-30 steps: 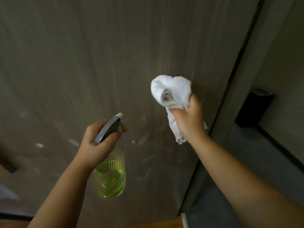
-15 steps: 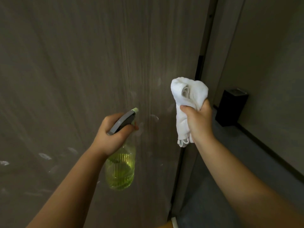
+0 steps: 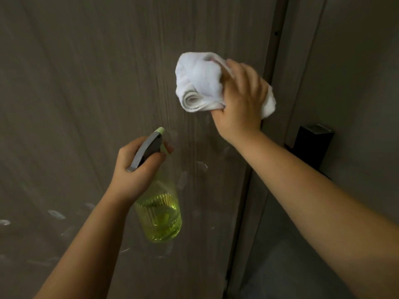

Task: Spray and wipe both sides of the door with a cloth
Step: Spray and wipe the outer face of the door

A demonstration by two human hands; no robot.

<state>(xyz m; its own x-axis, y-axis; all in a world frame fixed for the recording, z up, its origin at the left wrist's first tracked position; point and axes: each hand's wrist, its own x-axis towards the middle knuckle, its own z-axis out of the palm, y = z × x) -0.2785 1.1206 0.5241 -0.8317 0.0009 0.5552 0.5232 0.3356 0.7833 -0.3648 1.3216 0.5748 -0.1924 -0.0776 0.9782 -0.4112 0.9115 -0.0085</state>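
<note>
A grey-brown wood-grain door [image 3: 90,87] fills the left and middle of the view, with pale wet spray marks low on its face. My right hand [image 3: 239,100] presses a bunched white cloth [image 3: 198,83] flat against the door near its right edge, at upper centre. My left hand [image 3: 136,169] grips a spray bottle [image 3: 159,214] by its grey trigger head; the bottle's clear body holds yellow-green liquid and hangs below the hand, nozzle pointing up toward the door.
The door's right edge meets a dark gap and the frame [image 3: 278,61]. Beyond it a grey wall [image 3: 356,83] runs off to the right, with a black box-shaped bin [image 3: 313,143] on the grey floor [image 3: 291,266] beside it.
My right hand has lifted the cloth higher and turned palm-first onto the door. The spray bottle hand stayed roughly level. The view has swung so the door stands more upright.
</note>
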